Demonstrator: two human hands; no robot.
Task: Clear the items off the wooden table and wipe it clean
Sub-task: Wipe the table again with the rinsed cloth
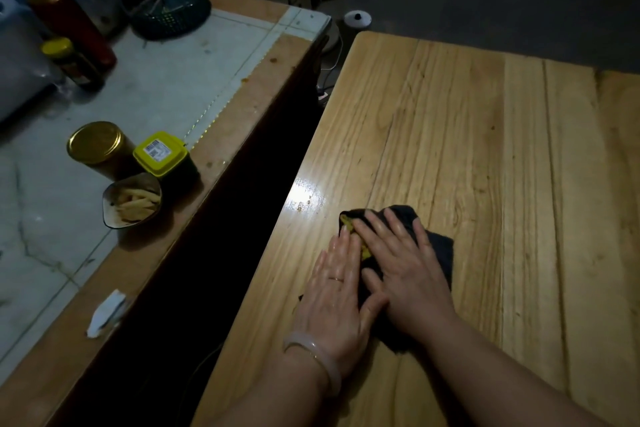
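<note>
A dark cloth [440, 250] with a yellow patch lies on the light wooden table [485, 135], near its left edge. My right hand [401, 267] lies flat on top of the cloth with its fingers spread and straight. My left hand [337, 291] presses down beside it with straight fingers, partly on the cloth's left side and partly on the wood. A shiny spot with small crumbs [306, 201] shows just beyond the cloth.
To the left, across a dark gap, stands a counter [166, 87] with a gold-lidded jar [98, 146], a yellow-lidded tub [161, 154], a bowl of pale strips [133, 201], a red bottle [69, 18], a small sauce bottle [71, 61] and a dark basket [171, 7].
</note>
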